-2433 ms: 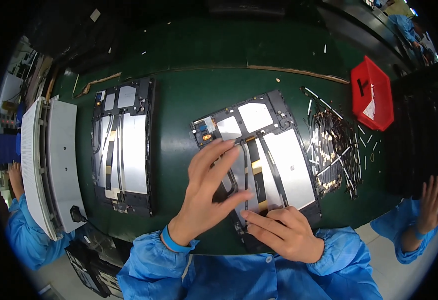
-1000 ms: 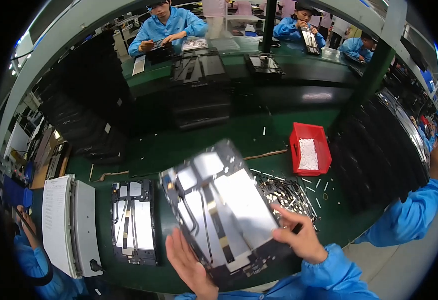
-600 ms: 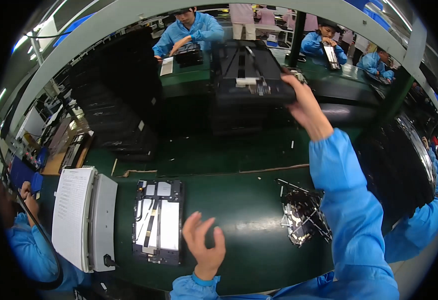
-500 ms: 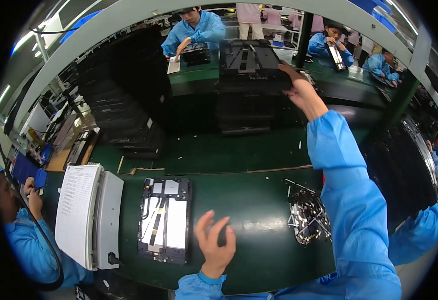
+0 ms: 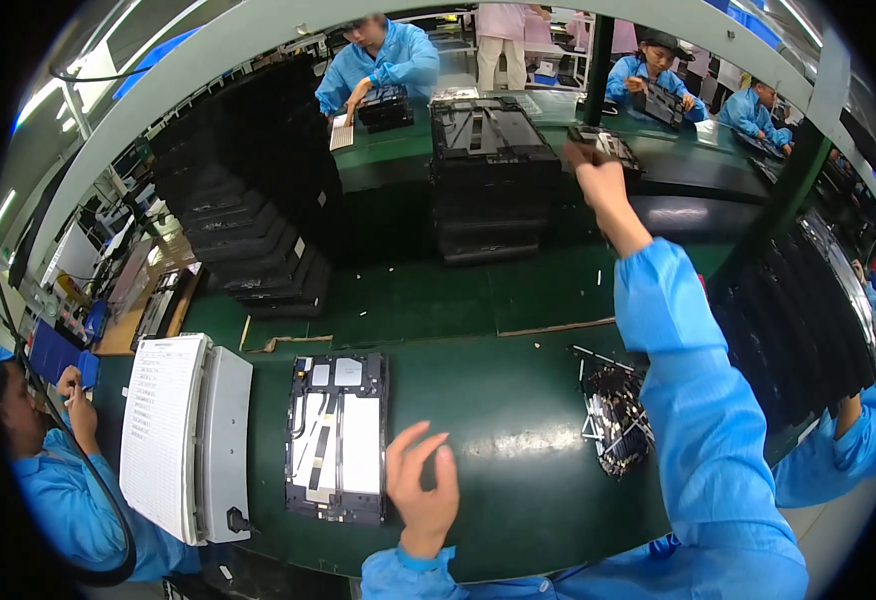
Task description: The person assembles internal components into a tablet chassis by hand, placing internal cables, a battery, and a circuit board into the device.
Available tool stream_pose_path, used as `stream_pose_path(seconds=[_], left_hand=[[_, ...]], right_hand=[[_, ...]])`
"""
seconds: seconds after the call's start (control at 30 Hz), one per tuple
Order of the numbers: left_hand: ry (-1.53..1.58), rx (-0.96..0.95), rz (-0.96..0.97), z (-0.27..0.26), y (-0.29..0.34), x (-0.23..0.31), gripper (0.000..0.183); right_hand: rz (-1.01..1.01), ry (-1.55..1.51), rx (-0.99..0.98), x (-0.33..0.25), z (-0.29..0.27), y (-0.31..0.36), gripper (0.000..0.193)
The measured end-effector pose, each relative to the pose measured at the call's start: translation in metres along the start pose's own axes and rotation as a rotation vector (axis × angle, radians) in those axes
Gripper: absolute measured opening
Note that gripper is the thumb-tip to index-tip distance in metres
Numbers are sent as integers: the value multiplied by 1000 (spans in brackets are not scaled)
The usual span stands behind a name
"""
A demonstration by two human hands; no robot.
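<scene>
Left hand (image 5: 423, 495) is hovering beside an open device frame (image 5: 363, 440); right hand (image 5: 598, 180) is hovering by a dark stack (image 5: 493, 180).
The left grip is standing wide and empty; blur is hiding whether the right one is holding anything. The frame is lying flat on the green surface (image 5: 498, 530), inner side up, probably for easy reach. The stacked pieces are lying flat, likely for steadiness. Thin strips (image 5: 616, 415) are sitting heaped without a container; the right sleeve (image 5: 693, 380) is mostly hiding a red object (image 5: 702, 284), its contents unclear.

Overhead tubes (image 5: 3, 213) bright; glare on table (image 5: 518, 440); left stack (image 5: 228, 170) near-black; right hand (image 5: 600, 182) motion-blurred; edges fisheye-bent, corners black.
</scene>
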State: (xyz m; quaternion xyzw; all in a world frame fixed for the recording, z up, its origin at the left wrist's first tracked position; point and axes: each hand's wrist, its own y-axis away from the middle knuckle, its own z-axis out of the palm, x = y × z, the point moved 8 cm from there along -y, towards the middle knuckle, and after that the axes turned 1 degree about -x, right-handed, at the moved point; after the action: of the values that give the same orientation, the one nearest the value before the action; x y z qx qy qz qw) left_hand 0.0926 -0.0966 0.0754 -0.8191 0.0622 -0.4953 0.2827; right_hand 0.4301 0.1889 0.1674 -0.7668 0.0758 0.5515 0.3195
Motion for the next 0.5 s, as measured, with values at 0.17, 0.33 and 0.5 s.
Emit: stream_pose_path(seconds=[0.17,0.33,0.5], left_hand=[[-290,116,-208,-103,6,-27,24],[-677,7,-401,-172,15,-116,36],[-306,-32,-397,-169,37,-169,40]], right_hand=[[-164,-167,-570,-43,20,169,32],[500,-330,-1226,-22,45,364,45],[431,-432,-1266,-3,107,450,59]])
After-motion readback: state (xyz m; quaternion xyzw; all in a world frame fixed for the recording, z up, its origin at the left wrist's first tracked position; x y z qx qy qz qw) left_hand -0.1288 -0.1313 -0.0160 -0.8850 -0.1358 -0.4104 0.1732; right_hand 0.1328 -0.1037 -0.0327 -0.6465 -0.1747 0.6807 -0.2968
